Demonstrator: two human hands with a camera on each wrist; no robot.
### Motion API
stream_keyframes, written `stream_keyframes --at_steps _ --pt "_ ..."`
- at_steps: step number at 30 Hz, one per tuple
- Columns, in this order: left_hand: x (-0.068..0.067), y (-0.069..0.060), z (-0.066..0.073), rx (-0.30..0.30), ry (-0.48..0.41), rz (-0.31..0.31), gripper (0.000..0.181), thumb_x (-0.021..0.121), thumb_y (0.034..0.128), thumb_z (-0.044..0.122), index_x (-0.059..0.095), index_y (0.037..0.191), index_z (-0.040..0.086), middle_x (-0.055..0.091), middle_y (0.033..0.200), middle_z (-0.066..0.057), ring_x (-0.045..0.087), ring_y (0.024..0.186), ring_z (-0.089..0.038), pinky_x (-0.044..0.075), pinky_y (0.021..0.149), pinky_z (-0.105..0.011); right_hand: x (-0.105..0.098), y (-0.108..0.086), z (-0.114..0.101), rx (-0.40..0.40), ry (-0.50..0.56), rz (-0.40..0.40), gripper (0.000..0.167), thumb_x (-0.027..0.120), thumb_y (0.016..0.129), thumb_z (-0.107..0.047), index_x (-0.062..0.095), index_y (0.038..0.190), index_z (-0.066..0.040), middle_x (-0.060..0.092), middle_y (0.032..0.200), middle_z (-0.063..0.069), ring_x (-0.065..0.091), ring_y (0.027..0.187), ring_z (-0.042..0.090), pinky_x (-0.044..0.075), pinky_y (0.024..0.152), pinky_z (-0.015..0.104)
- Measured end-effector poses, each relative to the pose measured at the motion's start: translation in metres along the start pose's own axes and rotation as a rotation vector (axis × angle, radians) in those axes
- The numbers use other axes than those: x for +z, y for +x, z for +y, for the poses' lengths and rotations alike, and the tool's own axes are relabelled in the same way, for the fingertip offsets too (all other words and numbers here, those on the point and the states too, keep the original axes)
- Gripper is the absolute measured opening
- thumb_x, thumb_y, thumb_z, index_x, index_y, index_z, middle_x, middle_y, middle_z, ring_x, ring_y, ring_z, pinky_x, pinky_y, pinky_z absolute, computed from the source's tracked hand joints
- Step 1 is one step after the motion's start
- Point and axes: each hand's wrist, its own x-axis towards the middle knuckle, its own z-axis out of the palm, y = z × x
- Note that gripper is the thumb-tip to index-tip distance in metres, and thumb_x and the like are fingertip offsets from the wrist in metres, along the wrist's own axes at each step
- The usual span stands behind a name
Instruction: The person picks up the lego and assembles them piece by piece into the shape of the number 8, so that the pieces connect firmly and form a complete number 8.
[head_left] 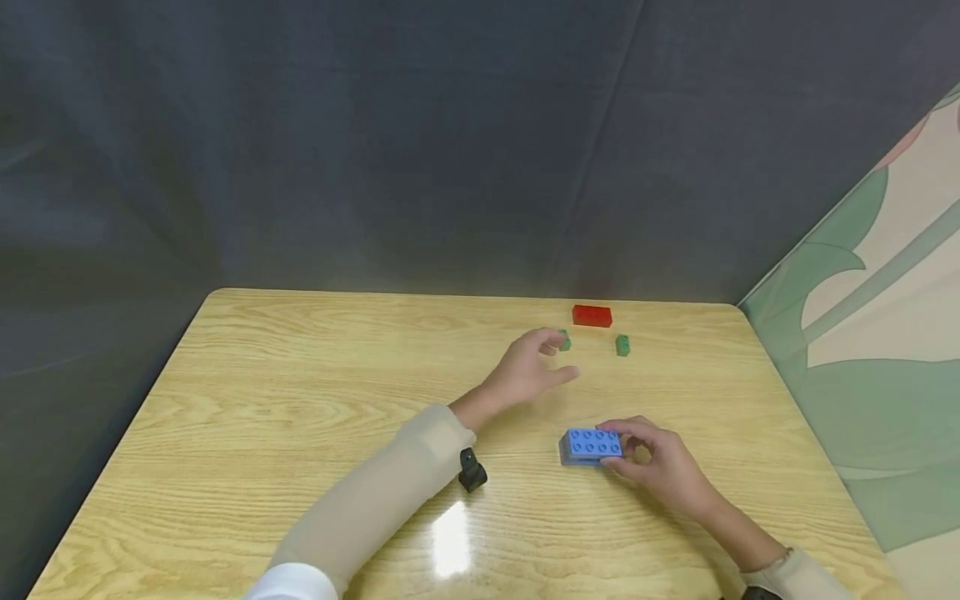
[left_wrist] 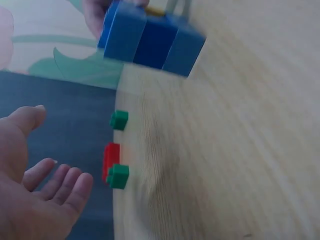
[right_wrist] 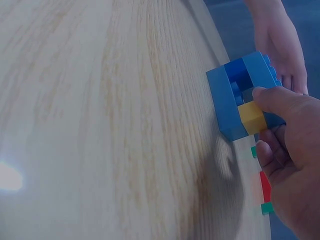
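My right hand [head_left: 660, 467] pinches a built block of stacked blue toy bricks [head_left: 588, 443] between thumb and fingers, at the right part of the table. In the right wrist view the block has a gap in its side, with a yellow brick [right_wrist: 252, 118] at one end under the thumb. Farther back, my left hand [head_left: 525, 368] reaches out with fingers spread and nothing in them. Its fingertips overlap a small green brick [head_left: 566, 342] in the head view; the left wrist view shows that green brick [left_wrist: 118, 176] apart from the hand.
A red brick [head_left: 592, 316] lies near the table's back edge, with a second small green brick [head_left: 622, 345] just in front of it. Behind the wooden table [head_left: 300, 375] hangs a dark curtain [head_left: 420, 150]. A leaf-patterned wall [head_left: 885, 400] borders the right side.
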Motion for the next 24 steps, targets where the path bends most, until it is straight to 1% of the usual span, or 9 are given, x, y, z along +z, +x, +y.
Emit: stream_keyframes --at_steps 6,9,12,15,17,20,24 --pt "0.001 0.023 -0.004 -0.014 0.013 0.060 0.062 0.075 0.0945 0.029 0.051 0.146 0.006 0.056 0.142 -0.011 0.055 0.128 -0.026 0.049 0.103 -0.033 -0.001 -0.002 -0.003 0.021 -0.017 -0.003 0.045 0.087 0.077 -0.002 0.073 0.119 -0.011 0.067 0.105 -0.001 0.057 0.079 0.013 0.049 0.065 0.024" --pt "0.002 0.031 -0.009 -0.025 0.013 0.075 0.061 0.075 0.0952 0.028 0.051 0.147 0.006 0.054 0.144 -0.011 0.054 0.131 -0.027 0.048 0.105 -0.034 -0.001 -0.002 -0.003 0.035 -0.020 -0.005 0.045 0.087 0.077 -0.002 0.073 0.119 -0.011 0.067 0.105 -0.001 0.056 0.080 0.013 0.049 0.066 0.024" --pt "0.007 0.039 -0.018 -0.030 0.010 0.090 0.061 0.074 0.0955 0.027 0.051 0.147 0.005 0.053 0.146 -0.010 0.052 0.133 -0.029 0.046 0.107 -0.034 -0.001 -0.002 -0.002 0.039 -0.016 -0.005 0.045 0.087 0.077 -0.002 0.073 0.119 -0.011 0.068 0.105 0.000 0.056 0.080 0.012 0.049 0.066 0.024" --pt "0.013 0.045 -0.026 -0.047 0.002 0.109 0.061 0.074 0.0953 0.026 0.051 0.147 0.004 0.054 0.146 -0.011 0.051 0.134 -0.028 0.044 0.109 -0.036 0.000 -0.002 -0.001 0.039 -0.013 -0.004 0.044 0.087 0.078 -0.001 0.073 0.119 -0.011 0.068 0.105 0.001 0.056 0.080 0.011 0.049 0.065 0.023" --pt "0.017 0.049 -0.030 -0.070 0.007 0.119 0.060 0.075 0.0948 0.026 0.052 0.146 0.004 0.056 0.145 -0.011 0.051 0.134 -0.027 0.043 0.110 -0.036 0.000 -0.002 0.001 0.043 -0.012 -0.005 0.044 0.086 0.077 0.000 0.073 0.118 -0.011 0.068 0.104 0.000 0.056 0.080 0.011 0.049 0.066 0.023" --pt "0.021 0.052 -0.033 -0.095 0.035 0.123 0.059 0.074 0.0950 0.026 0.053 0.146 0.005 0.058 0.142 -0.010 0.053 0.132 -0.025 0.044 0.109 -0.035 0.001 -0.003 0.002 0.044 -0.015 -0.004 0.044 0.086 0.077 0.001 0.074 0.118 -0.012 0.068 0.103 -0.001 0.057 0.080 0.010 0.049 0.066 0.022" --pt "0.026 0.055 -0.035 -0.108 0.082 0.121 0.057 0.074 0.0954 0.024 0.054 0.145 0.006 0.060 0.141 -0.009 0.055 0.129 -0.024 0.044 0.109 -0.034 0.001 -0.003 0.003 0.037 -0.012 -0.002 0.044 0.086 0.077 0.002 0.073 0.117 -0.011 0.067 0.102 -0.002 0.057 0.079 0.010 0.049 0.065 0.022"
